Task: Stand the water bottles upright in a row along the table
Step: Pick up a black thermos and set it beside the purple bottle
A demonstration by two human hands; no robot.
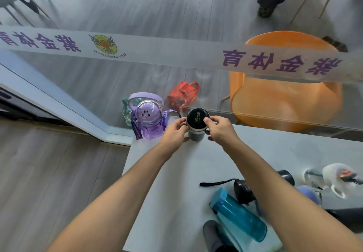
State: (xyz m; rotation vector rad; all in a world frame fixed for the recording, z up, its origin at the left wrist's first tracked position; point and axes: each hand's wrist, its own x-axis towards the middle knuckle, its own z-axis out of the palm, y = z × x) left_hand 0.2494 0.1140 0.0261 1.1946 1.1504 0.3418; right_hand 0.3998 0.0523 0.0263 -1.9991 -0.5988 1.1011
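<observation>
Black-lidded grey bottle (196,126) is standing upright right of the purple bottle (147,121), both hands — left hand (175,132), right hand (219,129) — pinching its sides at the table's (176,173) far edge.

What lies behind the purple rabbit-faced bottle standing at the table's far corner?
Beyond the purple rabbit-faced bottle, through the glass wall, a teal-and-clear bag peeks out on the floor, with a red gift bag further right. The bottle hides most of the teal bag.

The tabletop (196,163) looks matt pale grey and smooth. The purple bottle (147,121) and teal bottle (238,215) are glossy translucent plastic. The grey flask (194,135) looks matt, its black cap (197,119) satin.
</observation>
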